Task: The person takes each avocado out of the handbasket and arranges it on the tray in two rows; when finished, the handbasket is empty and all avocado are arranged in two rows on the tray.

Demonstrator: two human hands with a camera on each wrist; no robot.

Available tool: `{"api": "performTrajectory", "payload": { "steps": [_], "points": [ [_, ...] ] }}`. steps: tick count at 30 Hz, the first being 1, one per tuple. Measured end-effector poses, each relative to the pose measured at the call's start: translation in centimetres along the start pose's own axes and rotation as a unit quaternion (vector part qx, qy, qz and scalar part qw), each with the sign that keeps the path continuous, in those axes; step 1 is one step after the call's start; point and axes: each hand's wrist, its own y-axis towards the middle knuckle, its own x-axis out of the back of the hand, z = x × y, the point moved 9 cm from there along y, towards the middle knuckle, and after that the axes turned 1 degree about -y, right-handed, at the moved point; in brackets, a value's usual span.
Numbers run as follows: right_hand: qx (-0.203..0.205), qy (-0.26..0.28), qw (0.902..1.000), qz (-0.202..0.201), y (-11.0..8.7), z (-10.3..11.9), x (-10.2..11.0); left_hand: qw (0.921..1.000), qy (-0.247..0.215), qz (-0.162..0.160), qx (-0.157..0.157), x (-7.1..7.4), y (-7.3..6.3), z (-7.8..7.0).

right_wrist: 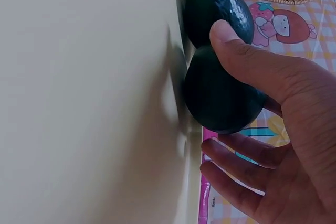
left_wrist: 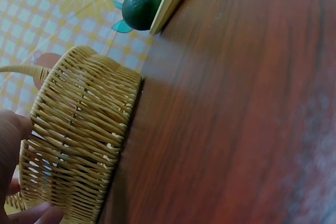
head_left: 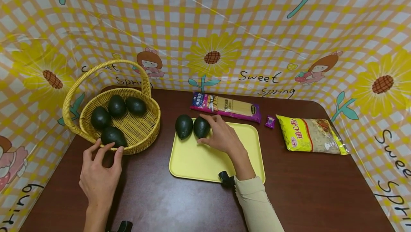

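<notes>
My right hand holds a dark green avocado at the back left of a yellow tray. In the right wrist view the thumb lies along the near side of this avocado, with other fingers behind and beneath it. Right beside it on the tray sits a second avocado. On the left, my left hand grips the front rim of a yellow wicker basket, fingertips close to the nearest avocado inside. Several avocados lie along the basket's left and back.
Behind the tray lies a purple pack of noodles. A small purple wrapped sweet and a yellow bag of pasta are to the right. The basket's tall handle arches up at the left. Checked cloth surrounds the brown table.
</notes>
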Motion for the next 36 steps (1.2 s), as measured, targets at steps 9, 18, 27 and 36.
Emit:
{"api": "performTrajectory", "payload": {
  "steps": [9,18,27,36],
  "points": [
    [0.003,-0.002,1.0,0.001,0.1,-0.09,0.23,1.0,-0.004,-0.003,-0.001,0.05,0.09,-0.04],
    [0.005,-0.004,1.0,0.005,-0.05,0.09,0.61,1.0,-0.003,-0.002,0.0,0.03,0.06,0.02],
    [0.004,-0.004,1.0,0.007,-0.11,0.11,0.49,1.0,-0.002,0.001,0.0,-0.04,0.05,0.08],
    [0.01,0.0,0.9999,0.002,-0.14,0.34,0.67,1.0,-0.001,0.005,0.007,-0.01,0.03,0.09]
  ]
}}
